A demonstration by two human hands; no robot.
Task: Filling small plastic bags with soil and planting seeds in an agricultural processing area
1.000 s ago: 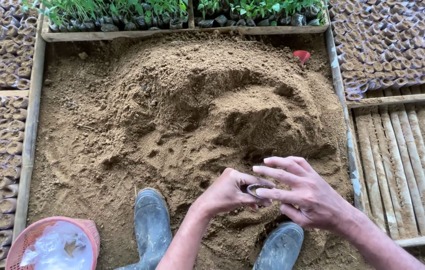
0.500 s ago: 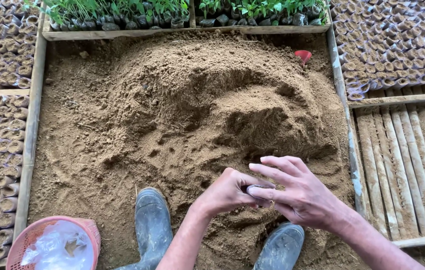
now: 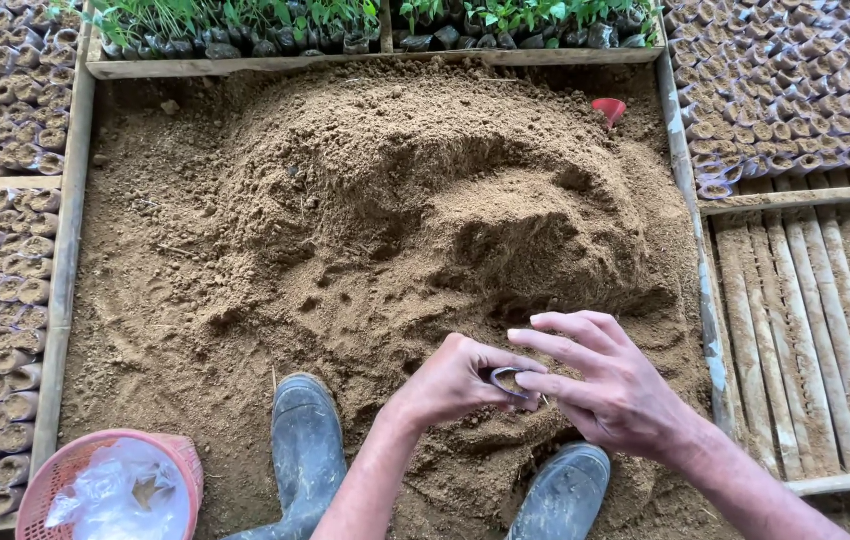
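Above the near edge of a big soil heap (image 3: 395,230), between two rubber boots (image 3: 300,450), both hands meet. Left hand (image 3: 455,380) pinches a small dark nursery bag (image 3: 507,380); right hand (image 3: 615,385) grips its rim, fingers spread. Opening the bag seems underway; filling it calls for scooping loose soil. A pink basket (image 3: 70,465) sits left.

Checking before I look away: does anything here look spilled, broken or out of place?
One oddity: a small red scoop-like object lies half buried at the far right edge of the soil heap. Otherwise both hands pinch a small dark bag; nothing looks spilled.
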